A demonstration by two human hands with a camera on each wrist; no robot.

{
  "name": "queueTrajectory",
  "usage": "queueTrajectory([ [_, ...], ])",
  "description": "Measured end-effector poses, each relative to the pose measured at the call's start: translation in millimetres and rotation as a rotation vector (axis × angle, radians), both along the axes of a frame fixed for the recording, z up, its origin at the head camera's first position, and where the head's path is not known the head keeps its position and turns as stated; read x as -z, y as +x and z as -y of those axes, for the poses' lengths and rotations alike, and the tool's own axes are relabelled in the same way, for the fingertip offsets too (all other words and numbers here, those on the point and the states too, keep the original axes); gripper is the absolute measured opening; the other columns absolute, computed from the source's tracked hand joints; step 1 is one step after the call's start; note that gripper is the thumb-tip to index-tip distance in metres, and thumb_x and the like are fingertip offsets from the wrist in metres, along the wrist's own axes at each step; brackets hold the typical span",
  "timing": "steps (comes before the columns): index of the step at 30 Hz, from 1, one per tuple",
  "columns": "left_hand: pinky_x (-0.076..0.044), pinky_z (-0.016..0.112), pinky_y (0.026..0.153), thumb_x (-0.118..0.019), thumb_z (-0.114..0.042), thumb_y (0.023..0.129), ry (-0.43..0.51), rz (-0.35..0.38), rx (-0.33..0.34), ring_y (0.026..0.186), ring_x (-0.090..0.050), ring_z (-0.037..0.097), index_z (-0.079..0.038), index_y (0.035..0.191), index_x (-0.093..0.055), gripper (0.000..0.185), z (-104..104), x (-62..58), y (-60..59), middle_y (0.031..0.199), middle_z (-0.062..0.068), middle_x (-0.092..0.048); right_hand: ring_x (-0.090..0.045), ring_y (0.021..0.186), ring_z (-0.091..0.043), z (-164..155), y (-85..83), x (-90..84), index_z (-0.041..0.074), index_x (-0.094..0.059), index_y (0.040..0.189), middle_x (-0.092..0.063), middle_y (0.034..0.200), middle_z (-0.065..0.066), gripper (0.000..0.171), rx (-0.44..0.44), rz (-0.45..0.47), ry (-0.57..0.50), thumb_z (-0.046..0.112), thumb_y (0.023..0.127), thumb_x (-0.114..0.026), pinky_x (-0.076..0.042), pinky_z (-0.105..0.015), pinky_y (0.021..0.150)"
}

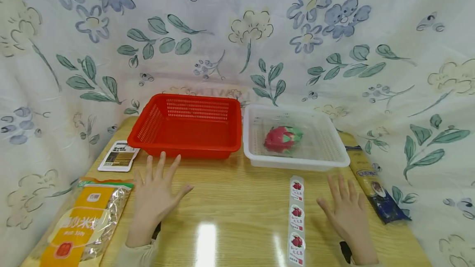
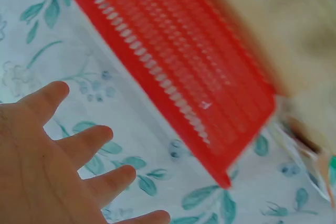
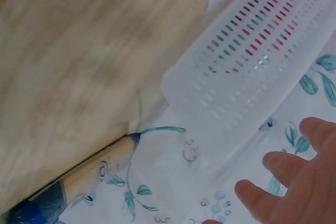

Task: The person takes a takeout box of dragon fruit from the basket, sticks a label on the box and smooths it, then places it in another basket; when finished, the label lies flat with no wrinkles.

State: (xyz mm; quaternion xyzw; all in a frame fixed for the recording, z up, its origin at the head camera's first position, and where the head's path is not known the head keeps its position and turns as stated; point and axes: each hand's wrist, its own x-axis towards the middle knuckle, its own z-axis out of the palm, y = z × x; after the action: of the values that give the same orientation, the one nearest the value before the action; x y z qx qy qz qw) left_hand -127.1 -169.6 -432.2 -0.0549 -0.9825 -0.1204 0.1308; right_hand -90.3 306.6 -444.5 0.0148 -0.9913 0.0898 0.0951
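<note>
My left hand (image 1: 157,190) has its fingers spread and holds nothing, in front of the red plastic basket (image 1: 185,149). Fingers apart, my right hand (image 1: 346,213) also holds nothing; it is nearest to the white basket (image 1: 297,162) and a strip of round stickers (image 1: 296,217) printed with dragon fruit. Inside the white basket lies a pink and green dragon fruit (image 1: 280,138). The left wrist view has the red basket (image 2: 173,61) beyond the spread fingers (image 2: 84,145). In the right wrist view, the white basket's perforated wall (image 3: 236,77) shows beyond the fingers (image 3: 286,169).
At the left edge lies a yellow and clear plastic food bag (image 1: 79,221), with a flat white and brown packet (image 1: 119,156) behind it. A long gold and blue package (image 1: 376,184) lies at the right edge of the wooden table (image 1: 237,201). Flowered cloth (image 1: 230,52) hangs behind.
</note>
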Motion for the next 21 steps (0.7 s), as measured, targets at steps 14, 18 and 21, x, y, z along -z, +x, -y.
queueTrajectory([
  [14,-0.010,0.070,0.114,-0.045,-0.070,0.089,0.190,0.083,0.174,0.149,-0.007,0.045,-0.027,0.156,-0.018,0.084,-70.9,-41.1,-42.9,0.163,0.015,-0.013,-0.018,0.143,-0.050,2.6,-45.2,-33.2,0.011,-0.016,0.156,-0.016,0.159,-0.027,0.074,-0.118,0.013,-0.032,0.046,0.099,-0.047,-0.018,-0.064,0.113],
  [18,-0.015,0.065,0.116,-0.049,-0.062,0.092,0.292,0.108,0.294,0.149,-0.013,0.042,-0.022,0.156,-0.018,0.081,-100.6,-51.4,-62.5,0.163,0.015,-0.015,-0.018,0.145,-0.048,5.7,-61.0,-42.1,0.012,-0.016,0.156,-0.015,0.160,-0.025,0.073,-0.138,0.030,-0.057,0.050,0.100,-0.043,-0.020,-0.064,0.114],
  [21,-0.021,0.060,0.117,-0.051,-0.056,0.094,0.375,0.143,0.376,0.149,-0.018,0.039,-0.019,0.156,-0.019,0.079,-124.4,-56.6,-78.1,0.162,0.014,-0.018,-0.018,0.145,-0.047,9.2,-72.5,-49.3,0.012,-0.016,0.156,-0.013,0.161,-0.023,0.074,-0.152,0.053,-0.086,0.052,0.100,-0.041,-0.022,-0.065,0.112],
])
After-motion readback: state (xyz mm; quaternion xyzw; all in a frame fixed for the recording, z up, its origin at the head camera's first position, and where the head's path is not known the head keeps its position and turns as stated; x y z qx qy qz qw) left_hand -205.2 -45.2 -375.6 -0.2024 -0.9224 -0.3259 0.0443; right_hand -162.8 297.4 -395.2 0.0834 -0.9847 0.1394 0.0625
